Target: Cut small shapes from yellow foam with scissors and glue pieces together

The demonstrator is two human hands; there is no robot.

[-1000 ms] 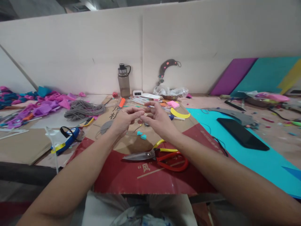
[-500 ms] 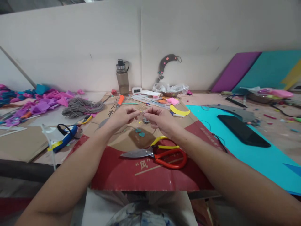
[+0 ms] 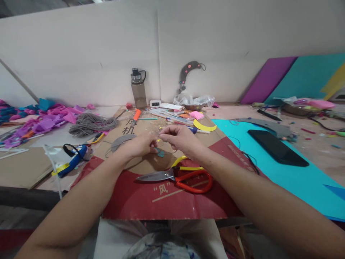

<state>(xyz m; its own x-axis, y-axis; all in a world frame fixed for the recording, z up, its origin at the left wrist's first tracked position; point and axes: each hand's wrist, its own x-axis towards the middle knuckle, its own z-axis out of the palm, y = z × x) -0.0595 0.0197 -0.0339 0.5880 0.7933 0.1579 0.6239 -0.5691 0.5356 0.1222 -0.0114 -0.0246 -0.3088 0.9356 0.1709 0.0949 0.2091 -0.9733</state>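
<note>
Over the cardboard (image 3: 140,163), my left hand (image 3: 144,145) is closed in a pinch beside small teal pieces (image 3: 160,153). My right hand (image 3: 178,138) is just to its right, thumb and forefinger pressed together. Whatever either hand pinches is too small to name. A thin thread curves beneath the right hand. Partly behind my left wrist lies a grey felt piece (image 3: 122,141). Scissors with one yellow and one red handle (image 3: 194,181) lie nearer me on the red part of the cardboard, their blades pointing left.
A bottle (image 3: 138,91), orange cutter (image 3: 136,116), pens and yellow crescent (image 3: 205,125) lie beyond my hands. Grey cord (image 3: 93,124) and a blue tool (image 3: 74,160) are left. A black phone (image 3: 277,147) rests on turquoise sheeting (image 3: 293,183) at right.
My left hand has moved down towards the teal pieces and away from my right fingertips. The grey item that was under my right hand no longer shows. The view has shifted slightly.
</note>
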